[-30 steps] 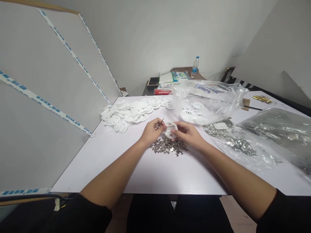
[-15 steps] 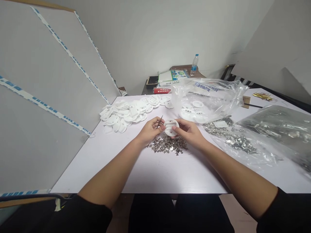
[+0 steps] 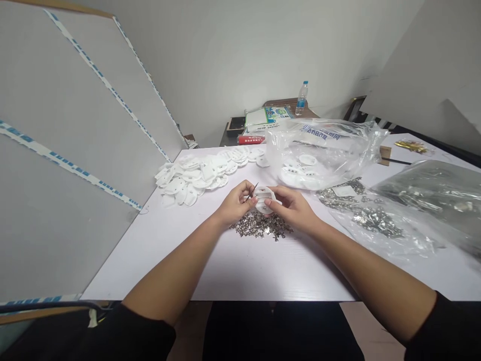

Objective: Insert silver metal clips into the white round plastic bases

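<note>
Tilted further right than before, the thin dark metal-like tool (image 3: 254, 188) is clamped by the left hand's (image 3: 235, 204) fingers. The right hand's (image 3: 295, 205) fingers grip a round white plastic disc (image 3: 263, 194).

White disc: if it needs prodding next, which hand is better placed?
Probably the left hand: it holds a thin tool beside the disc, while the right hand grips the disc's right side.

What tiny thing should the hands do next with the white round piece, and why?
Maybe press gently with the left hand while the right hand steadies the white disc. The left thumb lies at the disc's left edge, the right hand grips the other side, and the thin dark tool in the left hand points upward.
</note>
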Tool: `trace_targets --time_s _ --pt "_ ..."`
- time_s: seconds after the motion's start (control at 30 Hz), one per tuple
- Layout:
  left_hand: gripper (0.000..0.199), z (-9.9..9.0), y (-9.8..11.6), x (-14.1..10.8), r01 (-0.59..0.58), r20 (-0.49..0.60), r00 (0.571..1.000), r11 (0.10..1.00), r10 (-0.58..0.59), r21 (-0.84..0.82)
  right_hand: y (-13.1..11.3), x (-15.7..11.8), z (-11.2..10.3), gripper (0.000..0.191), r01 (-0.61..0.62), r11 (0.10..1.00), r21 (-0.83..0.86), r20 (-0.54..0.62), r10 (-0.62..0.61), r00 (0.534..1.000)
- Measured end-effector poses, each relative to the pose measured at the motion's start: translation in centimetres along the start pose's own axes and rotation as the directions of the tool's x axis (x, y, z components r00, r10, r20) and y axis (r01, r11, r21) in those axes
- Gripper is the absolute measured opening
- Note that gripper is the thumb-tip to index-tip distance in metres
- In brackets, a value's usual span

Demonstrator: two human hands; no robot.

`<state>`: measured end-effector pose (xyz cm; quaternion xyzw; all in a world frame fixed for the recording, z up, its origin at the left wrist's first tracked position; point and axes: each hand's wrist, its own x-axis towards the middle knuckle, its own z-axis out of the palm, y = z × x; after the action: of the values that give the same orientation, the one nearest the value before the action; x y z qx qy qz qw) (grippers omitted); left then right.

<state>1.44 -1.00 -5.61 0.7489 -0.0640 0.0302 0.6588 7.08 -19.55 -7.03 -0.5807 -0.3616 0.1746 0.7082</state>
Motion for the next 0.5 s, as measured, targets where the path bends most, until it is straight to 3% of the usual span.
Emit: trace_targets --time_s 0.1,0.3,0.5 --pt "0.044 0.0 0.2 0.0 0.006 0.009 1.000 0.999 -0.005 -0.052 0.0 0.1 -0.2 0.039 -0.002 1.000 0.008 0.019 0.002 1.000" --pt "0.043 0.3 1.0 -0.2 0.014 0.014 1.000 0.997 -0.013 -0.082 0.2 0.2 -0.6 0.044 0.113 0.978 -0.177 -0.001 -0.115 0.993" --pt "0.048 1.2 1.4 -0.6 0.124 0.084 0.989 0.990 -0.118 -0.069 0.2 -0.3 -0.1 0.078 0.225 0.921 -0.317 0.075 -0.212 0.974"
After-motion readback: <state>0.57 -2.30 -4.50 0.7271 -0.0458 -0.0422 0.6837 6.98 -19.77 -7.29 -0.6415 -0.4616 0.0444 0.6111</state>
